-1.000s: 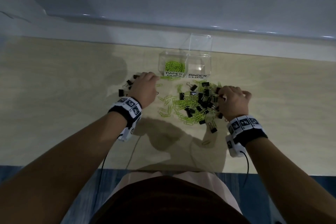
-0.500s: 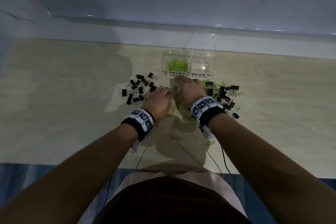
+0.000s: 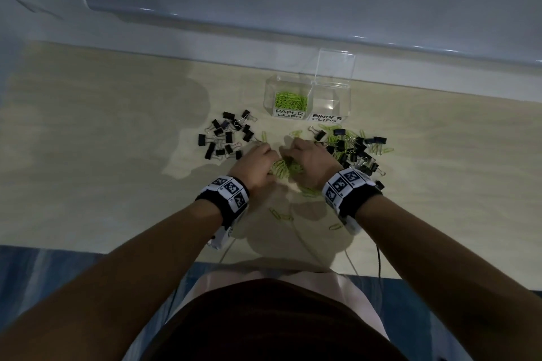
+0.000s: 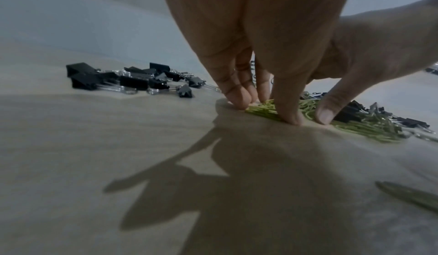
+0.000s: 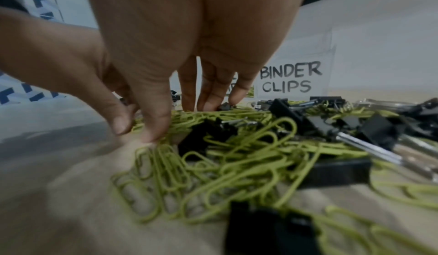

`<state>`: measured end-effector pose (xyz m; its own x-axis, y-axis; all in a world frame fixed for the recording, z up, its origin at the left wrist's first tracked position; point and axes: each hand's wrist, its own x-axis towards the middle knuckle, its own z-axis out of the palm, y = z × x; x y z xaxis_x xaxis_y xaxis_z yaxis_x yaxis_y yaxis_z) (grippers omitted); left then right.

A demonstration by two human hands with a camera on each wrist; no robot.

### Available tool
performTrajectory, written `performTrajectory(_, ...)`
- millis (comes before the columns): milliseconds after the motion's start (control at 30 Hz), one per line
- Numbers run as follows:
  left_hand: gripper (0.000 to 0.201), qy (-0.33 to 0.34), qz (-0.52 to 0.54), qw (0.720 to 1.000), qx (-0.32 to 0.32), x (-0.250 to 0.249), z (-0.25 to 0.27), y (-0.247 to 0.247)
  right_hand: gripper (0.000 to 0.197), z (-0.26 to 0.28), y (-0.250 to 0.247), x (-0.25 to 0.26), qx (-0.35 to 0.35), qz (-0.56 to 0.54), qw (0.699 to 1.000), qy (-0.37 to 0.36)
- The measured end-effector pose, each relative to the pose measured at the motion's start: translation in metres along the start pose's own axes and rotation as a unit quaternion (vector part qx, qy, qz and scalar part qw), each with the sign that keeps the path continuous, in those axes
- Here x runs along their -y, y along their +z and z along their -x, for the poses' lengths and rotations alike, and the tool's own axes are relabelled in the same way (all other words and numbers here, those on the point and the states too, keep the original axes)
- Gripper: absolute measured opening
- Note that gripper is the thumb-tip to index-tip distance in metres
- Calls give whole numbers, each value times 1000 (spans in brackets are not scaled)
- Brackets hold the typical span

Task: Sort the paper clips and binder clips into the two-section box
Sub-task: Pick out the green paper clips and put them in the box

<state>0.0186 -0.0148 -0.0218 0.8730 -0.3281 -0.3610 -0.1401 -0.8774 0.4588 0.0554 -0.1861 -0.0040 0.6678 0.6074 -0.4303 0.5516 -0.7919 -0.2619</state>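
A clear two-section box (image 3: 349, 97) stands at the back; its PAPER CLIPS section holds green paper clips (image 3: 290, 99), while the BINDER CLIPS section (image 5: 291, 77) looks empty. My left hand (image 3: 261, 160) and right hand (image 3: 308, 158) meet over a bunch of green paper clips (image 3: 284, 168) on the table. The left hand (image 4: 284, 113) curls its fingers down round the clips (image 4: 263, 107). On the right hand (image 5: 135, 129), thumb and forefinger close on the edge of the paper clip heap (image 5: 213, 158). Black binder clips (image 3: 225, 138) lie grouped to the left.
A mixed heap of black binder clips and green paper clips (image 3: 352, 146) lies right of my right hand. A few stray paper clips (image 3: 278, 214) lie near the wooden table's front edge (image 3: 88, 243). Thin cables (image 3: 378, 261) trail off that edge. The box lid (image 3: 335, 64) stands upright.
Both hands came in from the two side heaps to the middle. They now close round the green paper clips there, drawing them into a tighter bunch.
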Motion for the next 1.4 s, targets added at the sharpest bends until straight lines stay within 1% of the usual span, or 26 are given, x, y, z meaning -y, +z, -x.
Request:
performTrajectory(133, 29, -3, -6, 1000, -26, -7, -4, -6, 40, 2, 0, 4, -37, -34, 999, 8)
performTrajectory(267, 19, 25, -43, 999, -7, -10, -9, -13, 28, 7, 2, 3, -74, -46, 996, 18)
performTrajectory(333, 17, 35, -50, 998, -2, -9, -10, -17, 16, 10, 1, 0, -110, -87, 989, 39)
performTrajectory(367, 16, 36, -48, 998, -2, -7, -11, -18, 12, 12, 1, -3, -133, -124, 981, 61)
performTrajectory(433, 14, 28, -21, 999, -5, -4, -10, -20, 5, 14, 1, -10, -170, -230, 951, 115)
performTrajectory(467, 12, 19, 7, 1000, -7, -1, -10, -20, 6, 14, 0, -13, -182, -288, 930, 141)
performTrajectory(533, 8, -4, 81, 996, -22, 4, -11, -22, 14, 13, -6, -17, -202, -400, 877, 176)
performTrajectory(600, 6, -22, 154, 986, -58, 4, -13, -30, 18, 13, -20, -16, -235, -480, 827, 173)
performTrajectory(633, 6, -24, 184, 979, -83, 1, -16, -36, 18, 11, -30, -15, -252, -506, 809, 164)
performTrajectory(700, 6, -24, 225, 966, -128, -5, -22, -53, 11, 6, -52, -12, -272, -536, 786, 145)
performTrajectory(800, 6, -24, 244, 952, -182, -13, -39, -78, 6, -14, -77, -16, -306, -545, 769, 136)
performTrajectory(933, 6, -47, 232, 935, -264, -17, -69, -100, 9, -49, -92, -25, -343, -489, 783, 173)
performTrajectory(1000, 6, -61, 213, 935, -278, -20, -83, -104, 13, -63, -92, -30, -349, -475, 783, 200)
performTrajectory(1033, 7, -64, 201, 937, -278, -22, -88, -104, 13, -67, -91, -32, -343, -459, 792, 213)
performTrajectory(1100, 8, -69, 172, 949, -256, -25, -96, -102, 12, -68, -88, -35, -312, -416, 822, 234)
performTrajectory(1167, 14, -67, 152, 961, -220, -25, -96, -99, 18, -59, -84, -36, -298, -375, 846, 235)
performTrajectory(1200, 16, -62, 144, 965, -211, -24, -93, -97, 19, -51, -82, -35, -307, -357, 854, 221)
performTrajectory(1267, 16, -41, 115, 969, -216, -19, -80, -89, 19, -35, -72, -32, -322, -323, 871, 181)
performTrajectory(1300, 15, -33, 93, 971, -219, -15, -71, -82, 20, -28, -65, -29, -312, -301, 886, 163)
performTrajectory(1333, 15, -32, 70, 974, -212, -10, -63, -74, 22, -23, -58, -27, -288, -273, 907, 144)
performTrajectory(1400, 20, -44, 33, 984, -167, -1, -45, -55, 29, -20, -45, -22, -205, -202, 951, 115)
